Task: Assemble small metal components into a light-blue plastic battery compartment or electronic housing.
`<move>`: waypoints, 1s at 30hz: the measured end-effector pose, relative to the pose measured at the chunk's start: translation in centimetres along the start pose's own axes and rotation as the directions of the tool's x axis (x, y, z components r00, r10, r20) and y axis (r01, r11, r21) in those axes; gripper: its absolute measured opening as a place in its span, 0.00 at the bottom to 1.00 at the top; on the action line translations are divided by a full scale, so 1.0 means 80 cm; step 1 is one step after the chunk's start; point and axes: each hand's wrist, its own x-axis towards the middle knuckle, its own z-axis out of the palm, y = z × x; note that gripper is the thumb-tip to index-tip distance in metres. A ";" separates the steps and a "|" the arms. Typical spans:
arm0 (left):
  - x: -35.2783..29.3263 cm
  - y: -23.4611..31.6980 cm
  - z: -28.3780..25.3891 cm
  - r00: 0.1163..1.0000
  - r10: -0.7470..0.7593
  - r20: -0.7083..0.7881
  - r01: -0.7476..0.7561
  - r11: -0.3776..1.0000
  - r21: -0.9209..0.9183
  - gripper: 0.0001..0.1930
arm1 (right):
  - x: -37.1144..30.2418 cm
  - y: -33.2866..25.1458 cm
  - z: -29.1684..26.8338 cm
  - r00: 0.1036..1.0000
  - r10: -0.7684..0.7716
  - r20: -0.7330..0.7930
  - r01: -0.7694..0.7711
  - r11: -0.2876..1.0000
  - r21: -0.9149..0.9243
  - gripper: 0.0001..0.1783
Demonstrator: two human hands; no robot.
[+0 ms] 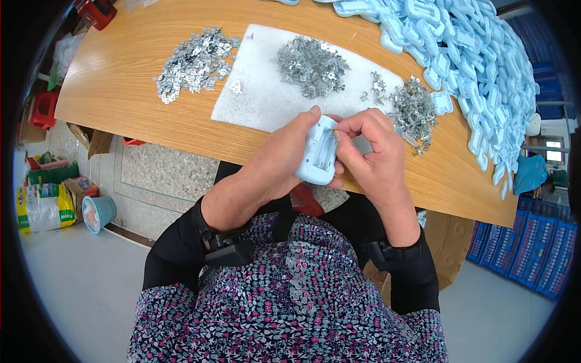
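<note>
My left hand [287, 148] is closed around a light blue plastic casing [316, 158], held near the table's front edge with its open battery compartment facing up. At the upper right of that compartment, my right hand [370, 145] pinches with thumb and forefinger. Whatever sits between those fingertips is too small to make out. Just beyond my hands lies a white foam sheet [257, 91] with a heap of small metal clips [311, 65] on it. A second heap of metal pieces [414, 112] is near my right hand.
Flat metal tabs [195, 62] are piled on the wooden table [121, 78] at the left. A large mound of light blue casings [466, 66] covers the far right. Blue trays [526, 248] are stacked beyond the right edge; a blue basket [100, 213] stands on the floor at left.
</note>
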 end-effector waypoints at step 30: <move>0.000 -0.003 0.004 1.000 0.029 -0.003 -0.029 0.999 0.045 0.26 | 0.005 -0.030 -0.010 0.988 -0.128 0.088 0.148 0.949 -0.277 0.06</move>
